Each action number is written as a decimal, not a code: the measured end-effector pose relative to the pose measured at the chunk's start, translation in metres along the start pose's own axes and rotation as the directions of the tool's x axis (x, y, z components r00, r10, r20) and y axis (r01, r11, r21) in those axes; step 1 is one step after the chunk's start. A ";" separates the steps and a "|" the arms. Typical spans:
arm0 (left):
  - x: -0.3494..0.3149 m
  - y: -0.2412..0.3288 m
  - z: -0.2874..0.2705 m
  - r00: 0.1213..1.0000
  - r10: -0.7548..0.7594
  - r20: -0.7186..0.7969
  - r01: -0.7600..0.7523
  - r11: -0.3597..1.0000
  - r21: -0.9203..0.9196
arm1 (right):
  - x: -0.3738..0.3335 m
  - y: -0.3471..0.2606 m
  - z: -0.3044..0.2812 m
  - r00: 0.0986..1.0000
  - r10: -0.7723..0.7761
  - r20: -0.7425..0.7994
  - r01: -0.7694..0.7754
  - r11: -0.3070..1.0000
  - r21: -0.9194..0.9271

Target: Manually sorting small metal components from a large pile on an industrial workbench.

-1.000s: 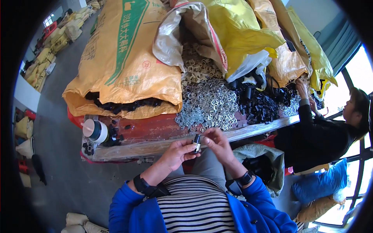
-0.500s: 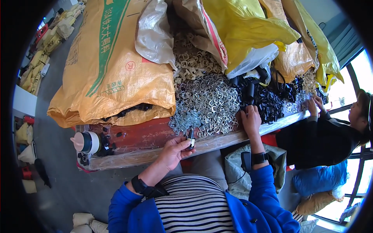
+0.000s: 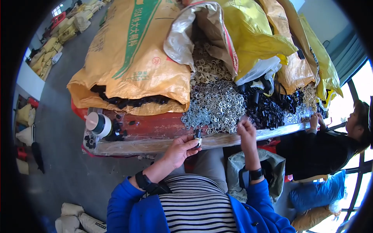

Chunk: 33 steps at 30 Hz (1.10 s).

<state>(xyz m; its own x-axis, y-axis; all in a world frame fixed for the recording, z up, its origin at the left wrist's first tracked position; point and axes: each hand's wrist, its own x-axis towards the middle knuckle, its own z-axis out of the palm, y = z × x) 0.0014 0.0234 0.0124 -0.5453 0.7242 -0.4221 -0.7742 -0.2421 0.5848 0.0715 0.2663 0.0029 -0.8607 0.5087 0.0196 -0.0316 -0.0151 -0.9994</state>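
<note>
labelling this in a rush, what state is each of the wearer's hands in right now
Left hand: holding a small black-and-white cylindrical part.
Right hand: curled; contents cannot be told.

Daylight glares white through the window [image 3: 361, 82] at my right; my right hand [image 3: 247, 132] looks blurred; fisheye edges curve into black.
</note>
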 end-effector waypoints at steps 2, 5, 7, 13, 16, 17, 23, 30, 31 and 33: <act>-0.003 -0.001 0.003 0.999 0.031 0.007 -0.031 1.000 0.004 | -0.023 -0.009 0.028 0.987 0.058 0.149 -0.082 0.984 0.160; -0.009 -0.004 0.010 0.997 0.072 0.025 -0.072 0.997 0.019 | -0.053 -0.026 0.067 0.956 0.106 0.274 -0.184 0.944 0.275; -0.014 -0.004 0.014 0.995 0.095 0.025 -0.097 0.994 0.048 | -0.063 -0.029 0.080 0.941 0.124 0.316 -0.223 0.928 0.299; -0.017 -0.004 0.008 0.995 0.096 -0.016 -0.094 0.992 0.085 | -0.066 -0.023 0.090 0.929 0.009 0.370 -0.011 1.000 0.003; -0.009 -0.004 0.006 0.996 0.079 -0.042 -0.074 0.991 0.109 | -0.060 -0.023 0.092 0.943 -0.078 0.324 0.136 0.978 -0.159; -0.006 -0.004 0.006 0.997 0.069 -0.038 -0.065 0.992 0.111 | -0.057 -0.024 0.093 0.951 -0.128 0.282 0.197 0.952 -0.234; 0.012 -0.004 0.002 0.995 -0.061 0.082 0.055 0.996 0.070 | -0.041 -0.017 0.088 0.828 -0.479 0.291 0.560 0.683 -0.470; 0.035 -0.001 0.004 0.990 -0.097 0.098 0.084 0.988 0.132 | -0.007 -0.002 0.049 0.809 -0.526 0.261 0.556 0.544 -0.629; 0.037 0.000 0.000 0.992 -0.074 0.105 0.056 0.984 0.167 | 0.009 -0.002 0.037 0.804 -0.564 0.189 0.500 0.468 -0.729; 0.037 0.000 -0.005 0.992 -0.054 0.114 0.030 0.979 0.200 | 0.049 -0.006 0.008 0.791 -0.612 -0.027 0.289 0.412 -0.864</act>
<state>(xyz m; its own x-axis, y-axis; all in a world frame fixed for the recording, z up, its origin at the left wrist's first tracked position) -0.0204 0.0466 -0.0068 -0.4624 0.8052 -0.3712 -0.7105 -0.0860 0.6984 0.0255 0.2848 0.0101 -0.6475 0.4346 0.6260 0.1773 0.8848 -0.4309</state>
